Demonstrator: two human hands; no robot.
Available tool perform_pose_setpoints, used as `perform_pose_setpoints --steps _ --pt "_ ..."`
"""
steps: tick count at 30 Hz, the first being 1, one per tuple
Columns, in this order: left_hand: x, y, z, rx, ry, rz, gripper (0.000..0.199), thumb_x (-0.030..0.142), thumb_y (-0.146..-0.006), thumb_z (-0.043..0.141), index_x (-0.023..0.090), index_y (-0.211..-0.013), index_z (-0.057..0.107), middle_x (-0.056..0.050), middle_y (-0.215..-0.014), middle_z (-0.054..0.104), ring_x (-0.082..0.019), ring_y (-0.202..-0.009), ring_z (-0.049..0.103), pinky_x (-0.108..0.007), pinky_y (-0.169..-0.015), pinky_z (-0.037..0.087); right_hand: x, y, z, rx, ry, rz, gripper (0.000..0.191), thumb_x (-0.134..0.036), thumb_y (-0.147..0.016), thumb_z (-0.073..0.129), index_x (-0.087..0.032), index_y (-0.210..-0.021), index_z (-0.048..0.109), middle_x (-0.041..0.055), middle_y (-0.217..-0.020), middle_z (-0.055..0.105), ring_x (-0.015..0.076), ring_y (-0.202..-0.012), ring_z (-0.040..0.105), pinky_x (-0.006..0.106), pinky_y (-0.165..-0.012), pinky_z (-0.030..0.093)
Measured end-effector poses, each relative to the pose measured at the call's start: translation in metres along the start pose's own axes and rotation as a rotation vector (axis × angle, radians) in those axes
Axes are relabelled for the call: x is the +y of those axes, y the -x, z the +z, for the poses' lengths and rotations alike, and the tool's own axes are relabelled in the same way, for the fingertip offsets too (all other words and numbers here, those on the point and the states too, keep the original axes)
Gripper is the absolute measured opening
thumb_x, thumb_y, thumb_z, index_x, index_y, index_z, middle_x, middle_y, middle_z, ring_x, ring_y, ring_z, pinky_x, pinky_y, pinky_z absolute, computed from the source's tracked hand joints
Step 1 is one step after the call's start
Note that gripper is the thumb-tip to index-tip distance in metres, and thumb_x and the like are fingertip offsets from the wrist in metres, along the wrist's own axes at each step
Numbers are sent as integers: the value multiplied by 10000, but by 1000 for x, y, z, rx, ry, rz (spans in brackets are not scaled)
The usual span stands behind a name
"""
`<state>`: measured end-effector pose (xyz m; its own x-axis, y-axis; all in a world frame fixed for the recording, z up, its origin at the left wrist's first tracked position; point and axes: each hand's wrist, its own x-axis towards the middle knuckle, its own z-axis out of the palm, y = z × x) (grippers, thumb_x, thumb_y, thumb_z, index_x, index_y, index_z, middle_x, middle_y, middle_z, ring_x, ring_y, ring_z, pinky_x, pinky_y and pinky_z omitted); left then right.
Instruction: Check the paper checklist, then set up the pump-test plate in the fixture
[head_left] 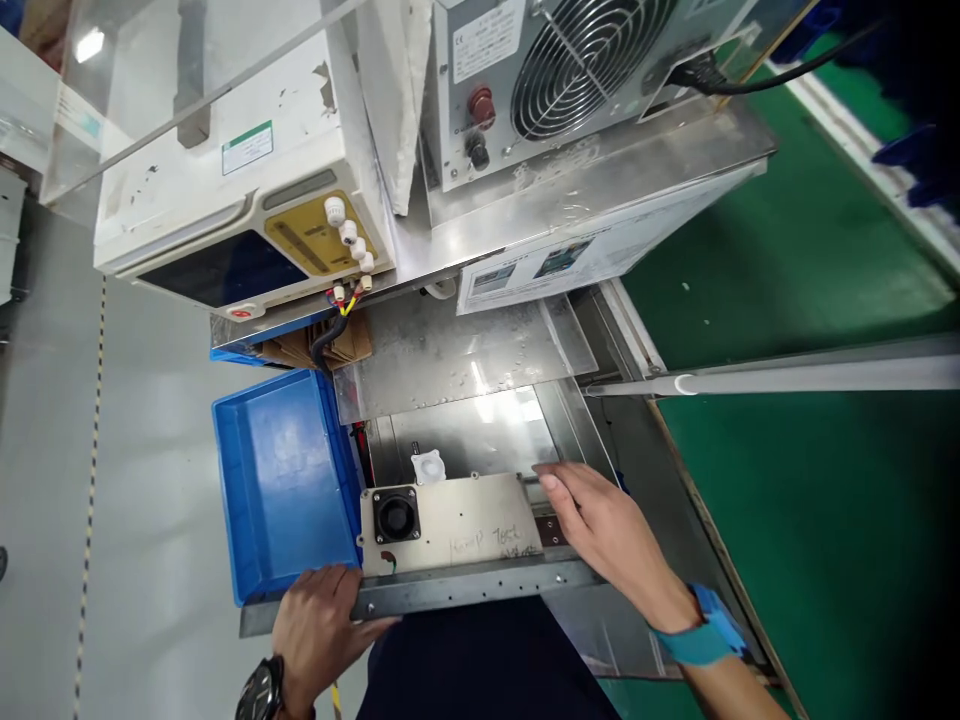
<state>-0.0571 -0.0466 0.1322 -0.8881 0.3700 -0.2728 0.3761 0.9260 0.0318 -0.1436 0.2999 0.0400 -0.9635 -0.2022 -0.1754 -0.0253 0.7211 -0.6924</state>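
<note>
My left hand [319,625] curls over the left end of a grey metal rail [480,590], which runs crosswise just in front of my body. Behind the rail lies a flat metal panel [480,525] with a small black fan [396,515] and handwriting on it. My right hand [600,530] is at the panel's right end, thumb and index fingertips close together near its far corner. Whatever may be between them is hidden. A white plastic fitting [429,467] sits at the panel's far edge.
A blue plastic tray [281,480] stands at the left. Beyond, a metal shelf [517,215] carries a white test instrument [240,220] with cables and a grey unit with a large fan [592,60]. A white pole [810,378] extends rightward over green surfaces.
</note>
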Motion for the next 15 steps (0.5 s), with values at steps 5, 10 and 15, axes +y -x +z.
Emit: perform_pose_setpoints --steps 5,10,15 --pt "6 7 1 39 55 -59 479 637 -850 574 166 -865 658 -37 -717 667 -215 -664 654 -335 -601 454 1 22 2 -290 165 121 485 -556 -999 288 -234 -898 636 50 -883 712 242 -777 663 335 -581 419" --pt "5 14 5 89 58 -78 490 636 -863 556 158 -868 662 -44 -729 670 -203 -667 652 -327 -605 457 -5 34 13 -413 209 135 583 -600 -991 225 -242 -767 627 25 -641 670 246 -626 634 328 -555 355" --pt "-1 37 15 156 56 -93 522 651 -891 488 161 -842 661 -56 -710 663 -198 -656 642 -325 -607 448 -19 38 30 -330 264 46 600 -554 -1006 241 -239 -687 640 23 -597 673 239 -604 651 320 -552 332"
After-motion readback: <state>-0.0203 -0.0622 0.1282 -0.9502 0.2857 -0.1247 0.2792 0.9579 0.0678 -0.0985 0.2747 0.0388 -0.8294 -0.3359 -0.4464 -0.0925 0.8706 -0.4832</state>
